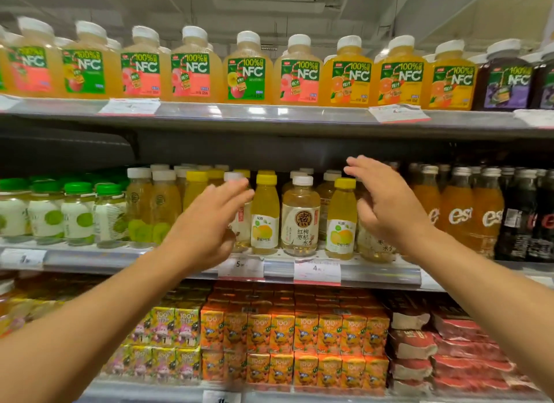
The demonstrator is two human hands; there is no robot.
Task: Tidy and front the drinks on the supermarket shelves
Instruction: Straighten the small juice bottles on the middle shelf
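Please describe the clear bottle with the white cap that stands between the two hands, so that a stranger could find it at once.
Look at the middle shelf, in the gap between the left hand and the right hand. The white-capped bottle stands at the front; unlike its yellow-capped neighbours, it holds pale liquid and bears a round brown emblem.

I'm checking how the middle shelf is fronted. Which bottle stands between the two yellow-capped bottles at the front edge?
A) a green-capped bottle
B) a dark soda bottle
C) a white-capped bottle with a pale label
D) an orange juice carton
C: the white-capped bottle with its pale label stands at the shelf edge between the left yellow-capped bottle and the right yellow-capped bottle.
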